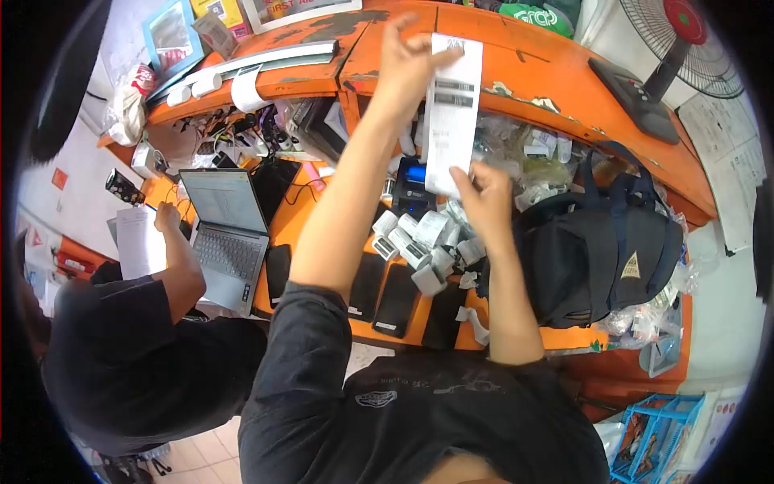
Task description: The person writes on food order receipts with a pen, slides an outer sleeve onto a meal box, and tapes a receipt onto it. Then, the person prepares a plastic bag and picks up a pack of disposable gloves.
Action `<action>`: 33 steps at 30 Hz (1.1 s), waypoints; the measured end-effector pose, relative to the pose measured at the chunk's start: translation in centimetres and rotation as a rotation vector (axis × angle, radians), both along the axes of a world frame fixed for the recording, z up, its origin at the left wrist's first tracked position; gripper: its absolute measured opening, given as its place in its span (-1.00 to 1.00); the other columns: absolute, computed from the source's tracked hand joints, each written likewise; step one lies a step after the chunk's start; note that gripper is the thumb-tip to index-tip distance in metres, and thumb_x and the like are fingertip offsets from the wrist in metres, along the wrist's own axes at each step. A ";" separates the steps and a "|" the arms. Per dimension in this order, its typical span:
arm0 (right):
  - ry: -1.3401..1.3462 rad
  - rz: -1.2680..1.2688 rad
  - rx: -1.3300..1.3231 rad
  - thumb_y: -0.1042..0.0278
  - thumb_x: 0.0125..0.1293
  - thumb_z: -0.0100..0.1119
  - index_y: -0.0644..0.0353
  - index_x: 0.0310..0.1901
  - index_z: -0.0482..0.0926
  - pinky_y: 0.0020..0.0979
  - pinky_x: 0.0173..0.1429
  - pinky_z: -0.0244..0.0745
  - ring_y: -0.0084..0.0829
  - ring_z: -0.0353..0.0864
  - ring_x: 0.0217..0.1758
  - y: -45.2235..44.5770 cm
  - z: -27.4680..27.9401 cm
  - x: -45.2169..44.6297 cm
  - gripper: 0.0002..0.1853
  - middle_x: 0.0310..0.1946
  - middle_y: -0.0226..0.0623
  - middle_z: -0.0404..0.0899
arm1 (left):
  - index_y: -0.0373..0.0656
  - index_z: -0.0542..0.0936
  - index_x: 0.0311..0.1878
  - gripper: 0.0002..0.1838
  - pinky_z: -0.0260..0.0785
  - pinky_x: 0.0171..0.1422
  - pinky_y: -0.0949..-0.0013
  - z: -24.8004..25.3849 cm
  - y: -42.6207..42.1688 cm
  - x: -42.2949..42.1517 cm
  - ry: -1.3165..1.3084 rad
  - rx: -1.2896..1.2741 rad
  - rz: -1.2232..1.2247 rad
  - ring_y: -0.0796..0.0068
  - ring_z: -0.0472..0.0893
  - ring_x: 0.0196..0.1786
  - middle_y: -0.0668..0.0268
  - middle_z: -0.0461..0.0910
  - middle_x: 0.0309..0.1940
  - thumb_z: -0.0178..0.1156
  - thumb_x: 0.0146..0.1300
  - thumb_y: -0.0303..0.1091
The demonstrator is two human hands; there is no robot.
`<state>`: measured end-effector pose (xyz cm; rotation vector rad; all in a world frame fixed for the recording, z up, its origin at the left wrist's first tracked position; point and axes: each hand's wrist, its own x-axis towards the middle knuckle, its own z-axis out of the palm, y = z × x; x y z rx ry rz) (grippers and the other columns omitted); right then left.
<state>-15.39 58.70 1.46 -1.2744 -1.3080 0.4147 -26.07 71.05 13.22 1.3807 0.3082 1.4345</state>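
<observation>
Holding paper strip [453, 117], left hand [407, 68] beyond right hand [486, 202]

T-shirt [500, 427]: black, loose
Chest badge [377, 398]: small pale emblem, wording unreadable from where I stand
Lettering [411, 382]: faint, just beside the badge
Second print [472, 386]: thin greyish marks, right of the badge
Left sleeve [302, 347]: black, short, left of the badge
Left hand [403, 77], right hand [484, 198]: bare
</observation>
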 end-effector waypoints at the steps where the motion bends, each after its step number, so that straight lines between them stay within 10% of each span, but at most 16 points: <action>1: -0.004 -0.028 0.030 0.31 0.19 0.22 0.33 -0.47 0.59 -0.37 -0.54 0.14 -0.61 0.22 -0.68 0.2 -1.5 0.0 -0.77 -0.76 -0.26 0.39 | -0.44 0.02 0.29 -0.19 0.53 -0.14 0.35 1.6 1.1 0.2 0.041 0.048 0.073 0.39 0.62 -0.18 0.02 0.58 -0.16 0.28 0.03 -0.62; 3: 0.069 -0.083 -0.024 0.33 0.23 0.17 0.33 -0.47 0.56 -0.36 -0.52 0.16 -0.56 0.21 -0.67 0.9 -4.3 0.4 -0.77 -0.75 -0.23 0.36 | -0.19 -0.18 0.39 -0.10 0.57 -0.38 0.36 2.6 5.2 2.5 -0.026 0.072 0.029 0.34 0.62 -0.38 0.10 0.54 -0.27 0.12 0.08 -0.76; 8: -0.033 -0.167 -0.078 0.33 0.33 0.03 0.36 -0.40 0.54 -0.29 -0.42 0.30 -0.30 0.44 -0.60 0.6 -5.8 0.6 -0.75 -0.63 -0.03 0.46 | -0.42 -0.04 0.31 -0.09 0.46 0.04 0.16 0.4 9.5 6.6 0.693 0.164 0.673 -0.02 0.60 -0.06 -0.13 0.57 -0.16 0.30 -0.07 -0.58; 11: 0.015 -0.158 -0.122 0.33 0.32 0.04 0.36 -0.39 0.54 -0.28 -0.37 0.35 -0.24 0.56 -0.53 -0.2 -4.8 0.3 -0.75 -0.57 0.03 0.51 | -0.43 -0.08 0.33 -0.08 0.40 0.10 0.07 -0.6 9.0 7.3 0.839 0.226 0.620 -0.20 0.54 -0.03 -0.19 0.55 -0.17 0.25 -0.06 -0.58; 23: 0.022 0.124 -0.322 0.18 0.25 0.09 0.36 -0.47 0.53 -0.29 -0.32 0.33 -0.34 0.46 -0.49 4.2 -9.7 -0.5 -0.66 -0.64 -0.10 0.45 | -0.39 0.23 0.06 -0.52 0.44 -0.05 0.04 -1.6 9.0 8.7 0.889 0.614 0.758 -0.13 0.55 -0.13 -0.12 0.53 -0.28 0.11 0.02 -0.64; 27: 0.029 -0.068 -0.179 0.42 0.18 0.15 0.27 -0.20 0.48 -0.28 -0.33 0.36 -0.33 0.48 -0.49 0.4 -9.5 -0.8 -0.82 -0.46 -0.12 0.53 | -0.29 0.39 0.05 -0.55 0.39 0.06 0.13 -0.5 7.7 7.5 0.421 0.779 0.712 -0.02 0.54 -0.04 -0.05 0.53 -0.20 0.01 0.01 -0.71; 29: 0.098 -0.114 -0.155 0.63 0.10 0.10 0.17 0.09 0.35 -0.32 -0.32 0.39 -0.35 0.54 -0.45 -1.5 -7.9 0.2 -0.54 -0.30 -0.14 0.56 | -0.28 0.49 0.03 -0.57 0.34 0.13 0.26 -0.4 5.8 5.2 0.336 0.666 0.526 0.15 0.55 -0.01 0.07 0.57 -0.11 -0.03 0.02 -0.70; 33: -0.079 -0.126 -0.148 0.57 0.12 -0.01 0.34 -0.30 0.58 -0.35 -0.30 0.46 -0.32 0.64 -0.43 -2.0 -2.3 3.8 -0.83 -0.53 -0.12 0.58 | -0.22 0.57 0.04 -0.61 0.29 0.12 0.47 -3.2 0.3 0.0 0.323 0.300 0.237 0.52 0.53 0.00 0.24 0.60 -0.04 -0.02 0.14 -0.63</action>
